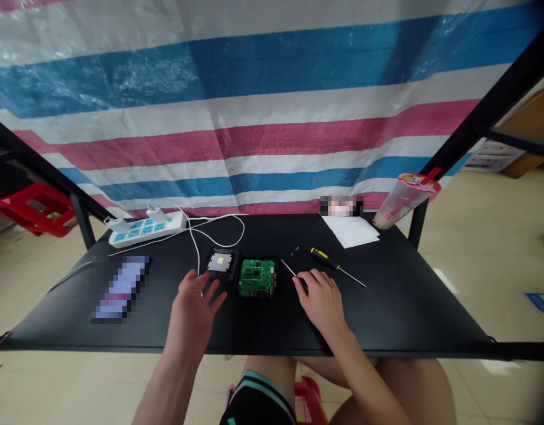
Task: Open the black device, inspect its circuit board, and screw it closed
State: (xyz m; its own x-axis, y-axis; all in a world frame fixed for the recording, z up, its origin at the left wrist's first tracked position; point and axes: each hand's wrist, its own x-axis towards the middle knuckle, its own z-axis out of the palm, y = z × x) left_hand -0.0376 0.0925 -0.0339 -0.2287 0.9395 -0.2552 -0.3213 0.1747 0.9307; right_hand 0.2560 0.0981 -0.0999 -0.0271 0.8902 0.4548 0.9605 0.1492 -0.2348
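Observation:
A green circuit board lies in the middle of the black table. Just left of it sits a black case half with a pale square pad inside. My left hand rests with its fingers spread on the near edge of that case. My right hand lies curled over the black handle of a thin screwdriver, whose shaft points away to the left. A second screwdriver with a yellow-and-black handle lies just beyond my right hand.
A white power strip with plugged chargers and white cables stands at the back left. White paper and a tilted plastic cup are at the back right. A blurred flat object lies at left. A striped tarp hangs behind.

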